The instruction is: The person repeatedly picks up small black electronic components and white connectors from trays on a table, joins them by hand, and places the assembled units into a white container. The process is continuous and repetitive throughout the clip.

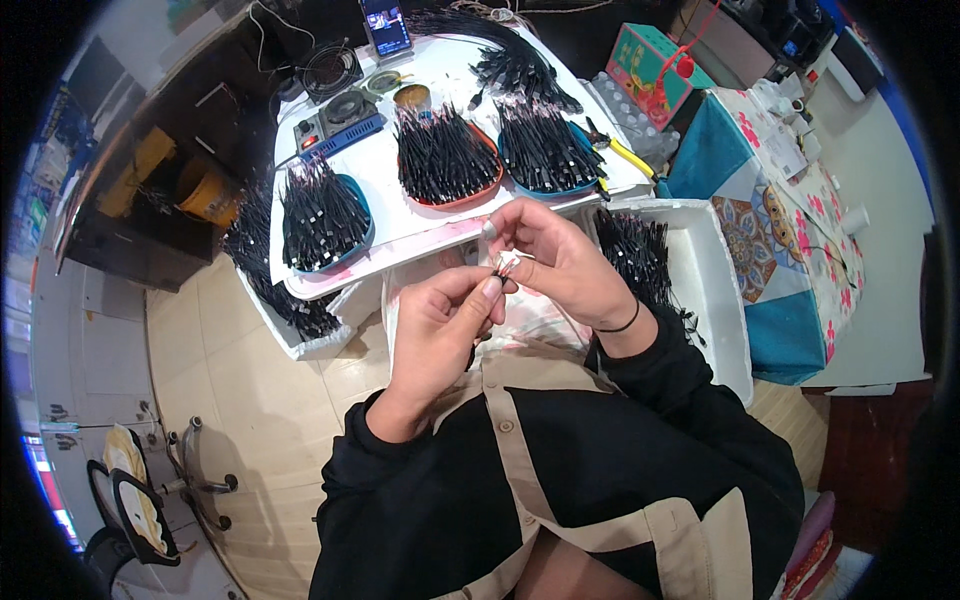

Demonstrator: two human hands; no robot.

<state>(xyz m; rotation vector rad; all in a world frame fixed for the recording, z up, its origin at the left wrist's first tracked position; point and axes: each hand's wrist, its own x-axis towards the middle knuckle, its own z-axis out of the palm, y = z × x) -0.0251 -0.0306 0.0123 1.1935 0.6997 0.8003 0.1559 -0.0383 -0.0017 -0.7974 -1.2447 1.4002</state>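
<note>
Over my lap, my left hand (445, 320) pinches the end of a short black cable between thumb and fingertips. Thin bare-looking wires (503, 268) stick up from its grip. My right hand (560, 262) meets it from the right, its thumb and fingers closed around a small white piece (514, 260) at the wire ends. I cannot make out what kind of piece it is. Most of the cable is hidden by my fingers. Beyond my hands, black cables with pinkish wire ends fill a red-rimmed tray (470, 205) and a blue tray (552, 193) on the white table (425, 228).
Another blue tray (362, 215) of cables stands at the table's left. White foam boxes (735, 330) with more cables flank my knees. Yellow-handled pliers (632, 158) lie at the table's right edge. A blue device (352, 133), a small tin (412, 97) and a lit phone (387, 28) stand farther back.
</note>
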